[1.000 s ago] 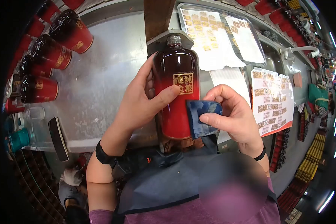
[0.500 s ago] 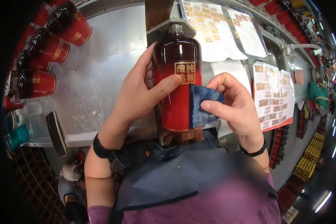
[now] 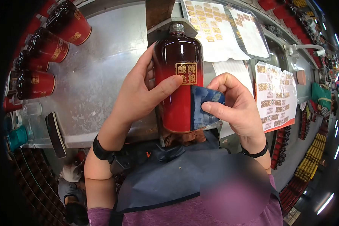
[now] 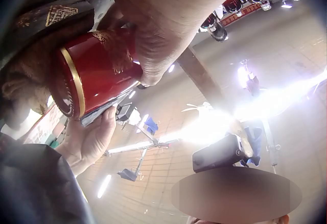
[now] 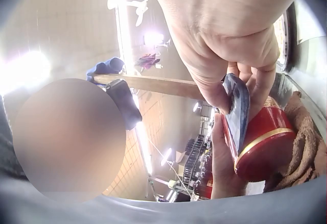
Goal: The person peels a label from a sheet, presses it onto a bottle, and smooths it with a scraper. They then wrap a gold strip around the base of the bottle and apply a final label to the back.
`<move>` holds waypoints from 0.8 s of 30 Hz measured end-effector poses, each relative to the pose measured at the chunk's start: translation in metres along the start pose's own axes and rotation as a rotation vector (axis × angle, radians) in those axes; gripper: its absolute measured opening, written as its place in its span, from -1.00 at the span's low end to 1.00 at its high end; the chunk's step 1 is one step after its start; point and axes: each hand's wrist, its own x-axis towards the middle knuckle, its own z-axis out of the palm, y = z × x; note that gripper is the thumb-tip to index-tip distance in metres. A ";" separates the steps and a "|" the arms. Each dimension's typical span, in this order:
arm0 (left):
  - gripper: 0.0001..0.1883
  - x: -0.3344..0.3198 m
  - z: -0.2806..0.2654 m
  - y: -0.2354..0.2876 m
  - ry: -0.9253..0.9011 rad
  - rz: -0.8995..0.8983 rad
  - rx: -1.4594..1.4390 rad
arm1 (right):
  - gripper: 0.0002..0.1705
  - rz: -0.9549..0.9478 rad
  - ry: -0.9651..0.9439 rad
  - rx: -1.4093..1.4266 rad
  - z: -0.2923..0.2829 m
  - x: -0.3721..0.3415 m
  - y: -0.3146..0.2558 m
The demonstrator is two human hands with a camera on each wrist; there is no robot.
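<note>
A dark-to-red bottle (image 3: 177, 109) with a gold square label (image 3: 186, 73) lies with its neck against a metal bracket (image 3: 165, 27). My left hand (image 3: 139, 88) grips its left side, thumb across the front beside the label. My right hand (image 3: 237, 109) pinches a blue flat piece (image 3: 205, 107) between thumb and fingers, its left edge against the bottle's lower right side. In the right wrist view the blue piece (image 5: 236, 113) lies along the red bottle (image 5: 263, 142). The left wrist view shows the bottle's gold-rimmed base (image 4: 76, 83).
Several similar bottles (image 3: 49, 49) stand at the left, with a phone (image 3: 55, 134) near the table's front edge. Sheets of gold stickers (image 3: 207, 30) lie behind on the right, and another printed sheet (image 3: 275, 96) is farther right. A brown cloth (image 5: 306, 142) is by the bottle's base.
Over the last second the bottle and both hands have shifted slightly up in the head view, along with the surroundings. The blue piece sits less tilted against the bottle. Both grips are kept.
</note>
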 end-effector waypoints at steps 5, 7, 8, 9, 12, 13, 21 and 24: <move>-0.15 0.000 -0.001 0.003 -0.007 -0.027 0.022 | -0.64 -0.029 -0.013 0.017 0.000 0.001 0.001; -0.15 0.000 -0.001 0.004 -0.009 -0.031 0.022 | -0.64 -0.031 -0.017 -0.001 -0.001 0.001 0.001; -0.14 0.001 -0.001 0.004 -0.015 -0.028 0.017 | -0.65 -0.028 -0.021 -0.018 -0.001 0.001 0.001; -0.14 0.001 -0.002 0.004 -0.022 -0.026 0.012 | -0.65 -0.032 -0.020 -0.019 0.001 0.001 0.000; -0.12 0.001 -0.002 0.004 -0.019 -0.030 0.021 | -0.62 -0.001 0.054 0.041 0.007 0.000 -0.005; -0.12 0.000 -0.002 0.004 -0.020 -0.025 0.021 | -0.63 0.040 0.056 0.034 0.006 -0.001 -0.008; 0.26 -0.016 -0.014 -0.003 -0.203 -0.027 0.071 | -0.75 -0.020 -0.023 -0.444 -0.012 0.042 -0.054; 0.26 -0.025 -0.021 -0.010 -0.220 -0.057 0.061 | -0.76 -0.452 0.133 -0.857 -0.006 0.056 -0.077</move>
